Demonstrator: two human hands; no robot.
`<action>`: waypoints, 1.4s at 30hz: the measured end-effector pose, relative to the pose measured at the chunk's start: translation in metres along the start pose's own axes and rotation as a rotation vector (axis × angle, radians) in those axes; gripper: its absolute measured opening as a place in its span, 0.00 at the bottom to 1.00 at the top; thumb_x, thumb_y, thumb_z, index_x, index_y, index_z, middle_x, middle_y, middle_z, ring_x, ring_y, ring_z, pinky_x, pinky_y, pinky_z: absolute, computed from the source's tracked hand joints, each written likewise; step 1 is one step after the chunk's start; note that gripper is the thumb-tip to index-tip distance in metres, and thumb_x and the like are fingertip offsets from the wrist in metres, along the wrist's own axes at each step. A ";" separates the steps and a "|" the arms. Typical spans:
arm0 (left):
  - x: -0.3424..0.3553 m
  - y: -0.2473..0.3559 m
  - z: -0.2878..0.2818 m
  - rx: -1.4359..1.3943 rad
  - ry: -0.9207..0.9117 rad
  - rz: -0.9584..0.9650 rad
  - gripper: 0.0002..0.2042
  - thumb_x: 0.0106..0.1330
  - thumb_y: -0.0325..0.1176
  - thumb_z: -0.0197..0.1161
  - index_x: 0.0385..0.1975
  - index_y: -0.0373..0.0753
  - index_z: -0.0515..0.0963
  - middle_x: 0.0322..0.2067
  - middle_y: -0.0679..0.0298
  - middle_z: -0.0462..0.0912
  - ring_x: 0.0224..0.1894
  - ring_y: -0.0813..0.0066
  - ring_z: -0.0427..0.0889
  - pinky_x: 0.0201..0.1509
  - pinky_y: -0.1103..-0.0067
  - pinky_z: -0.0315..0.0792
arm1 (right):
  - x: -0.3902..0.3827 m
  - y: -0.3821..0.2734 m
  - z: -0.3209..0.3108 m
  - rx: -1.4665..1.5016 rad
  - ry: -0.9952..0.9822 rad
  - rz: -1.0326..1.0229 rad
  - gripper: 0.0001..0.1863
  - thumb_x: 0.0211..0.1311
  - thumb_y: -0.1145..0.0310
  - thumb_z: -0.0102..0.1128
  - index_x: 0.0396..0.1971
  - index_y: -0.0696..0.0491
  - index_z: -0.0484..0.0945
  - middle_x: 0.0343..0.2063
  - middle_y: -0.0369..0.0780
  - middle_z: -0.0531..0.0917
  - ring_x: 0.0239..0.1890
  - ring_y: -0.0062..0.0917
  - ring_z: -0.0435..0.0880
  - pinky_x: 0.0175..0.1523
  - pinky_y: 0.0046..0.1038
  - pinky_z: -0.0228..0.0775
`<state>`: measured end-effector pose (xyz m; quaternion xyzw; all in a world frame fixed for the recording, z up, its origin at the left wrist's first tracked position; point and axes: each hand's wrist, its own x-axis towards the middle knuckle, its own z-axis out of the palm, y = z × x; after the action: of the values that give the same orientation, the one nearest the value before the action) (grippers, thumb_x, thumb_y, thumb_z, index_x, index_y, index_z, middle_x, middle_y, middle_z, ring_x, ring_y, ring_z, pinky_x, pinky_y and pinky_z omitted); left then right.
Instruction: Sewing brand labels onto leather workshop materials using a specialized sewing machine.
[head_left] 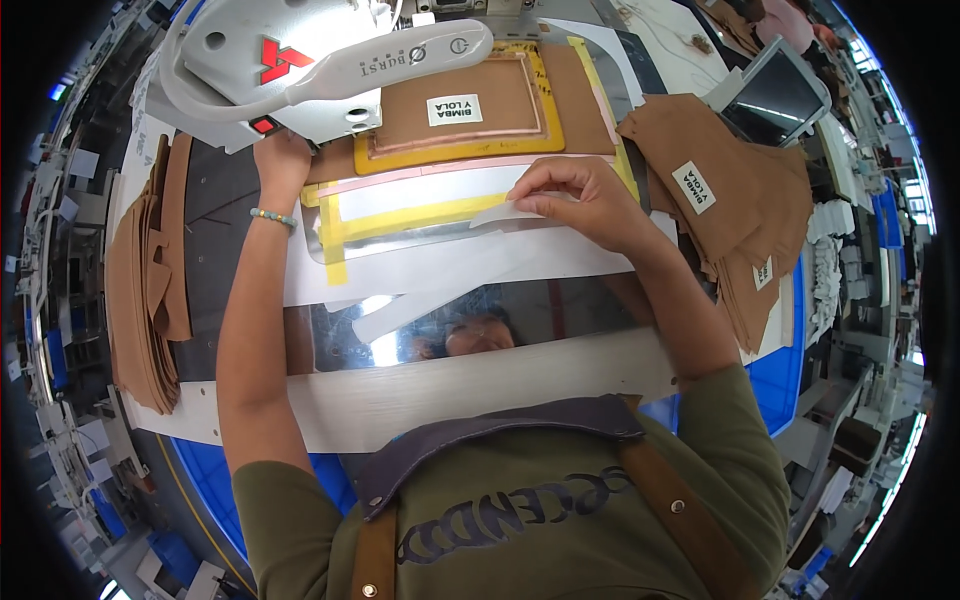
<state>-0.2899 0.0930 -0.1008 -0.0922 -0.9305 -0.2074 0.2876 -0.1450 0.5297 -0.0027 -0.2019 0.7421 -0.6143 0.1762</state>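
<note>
A stack of tan-brown cut fabric pieces [145, 290] lies at the far left, well apart from the yellow-edged rectangular template frame [455, 120] that sits under the white sewing machine head [290, 60]. The left hand [280, 165] reaches up just left of that frame, resting at the corner of the brown fabric below the machine; its fingers are tucked out of view, so I cannot tell whether they grip. A beaded bracelet [272, 215] circles that wrist. Just below the frame lies a clear plastic sheet bordered with yellow tape [400, 220], on the shiny metal worktable [520, 310]. The right hand [585, 200], below the frame's right corner, pinches a small white paper label [505, 213] between thumb and fingertips, over the plastic sheet. Right of the frame, more brown fabric pieces with white labels [730, 200] are heaped.
</note>
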 end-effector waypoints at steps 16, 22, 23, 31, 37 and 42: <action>-0.130 -0.002 -0.285 -0.240 0.758 -0.235 0.09 0.78 0.27 0.64 0.51 0.32 0.85 0.45 0.56 0.92 0.50 0.70 0.89 0.58 0.75 0.79 | -0.012 0.031 -0.022 -0.047 0.126 0.056 0.06 0.74 0.76 0.66 0.47 0.57 0.87 0.45 0.33 0.86 0.39 0.11 0.81 0.35 0.16 0.69; -0.365 -0.036 -0.429 -0.217 0.661 -0.809 0.22 0.78 0.20 0.60 0.71 0.29 0.76 0.70 0.56 0.80 0.68 0.70 0.81 0.72 0.75 0.73 | -0.003 0.039 -0.019 -0.044 0.051 0.049 0.09 0.76 0.73 0.67 0.51 0.56 0.85 0.47 0.33 0.86 0.37 0.11 0.79 0.37 0.17 0.67; -0.410 -0.039 -0.440 -0.155 0.631 -0.884 0.22 0.78 0.20 0.60 0.71 0.29 0.76 0.70 0.56 0.80 0.68 0.70 0.80 0.72 0.75 0.73 | -0.003 0.038 -0.018 -0.043 0.043 0.049 0.09 0.76 0.73 0.67 0.51 0.56 0.85 0.47 0.33 0.86 0.37 0.11 0.79 0.37 0.17 0.67; -0.694 -0.030 -0.455 0.033 0.359 -1.429 0.24 0.71 0.18 0.63 0.67 0.34 0.81 0.62 0.58 0.87 0.63 0.71 0.84 0.69 0.77 0.75 | -0.004 0.040 -0.017 -0.015 0.069 0.071 0.09 0.75 0.72 0.68 0.51 0.56 0.86 0.44 0.31 0.85 0.38 0.10 0.79 0.38 0.17 0.66; -0.724 -0.045 -0.427 0.683 -0.012 -1.647 0.24 0.68 0.25 0.67 0.65 0.34 0.82 0.57 0.52 0.88 0.59 0.59 0.87 0.67 0.71 0.77 | -0.001 0.030 -0.016 -0.125 -0.022 0.068 0.09 0.74 0.72 0.68 0.49 0.58 0.87 0.42 0.31 0.86 0.36 0.10 0.79 0.37 0.16 0.66; -0.541 -0.097 -0.413 0.703 0.659 -0.918 0.17 0.75 0.30 0.66 0.61 0.35 0.83 0.56 0.52 0.87 0.51 0.62 0.88 0.56 0.67 0.79 | 0.026 -0.025 -0.020 -0.487 0.076 0.120 0.11 0.72 0.65 0.71 0.46 0.56 0.90 0.34 0.29 0.86 0.35 0.08 0.77 0.34 0.16 0.65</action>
<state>0.3298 -0.2039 -0.1344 0.4808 -0.7511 -0.0101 0.4524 -0.1758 0.5288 0.0256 -0.1705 0.8850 -0.4131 0.1304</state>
